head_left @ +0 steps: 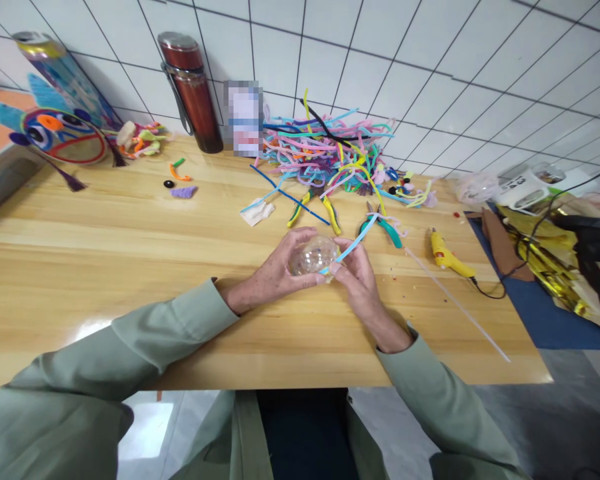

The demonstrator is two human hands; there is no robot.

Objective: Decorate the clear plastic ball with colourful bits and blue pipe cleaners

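My left hand [295, 263] is wrapped round a clear, rounded plastic ball [313, 255], held just above the table. From the other side, my right hand [357, 273] pinches a light blue pipe cleaner [359, 239] against the ball's right edge. One end of the pipe cleaner lies along the ball's lower rim; the free length slants up to the right. Beyond my hands lie yellow-handled pliers [333, 217] and green-handled pliers [391, 233]. A dark blue pipe cleaner [290, 193] crosses the yellow-handled pair.
A heap of coloured pipe cleaners [325, 150] lies against the tiled wall. A yellow glue gun [450, 255] rests at right, near a thin white stick [460, 303]. At left stand a red thermos [193, 93], a can [63, 73] and a blue face-like craft [63, 137].
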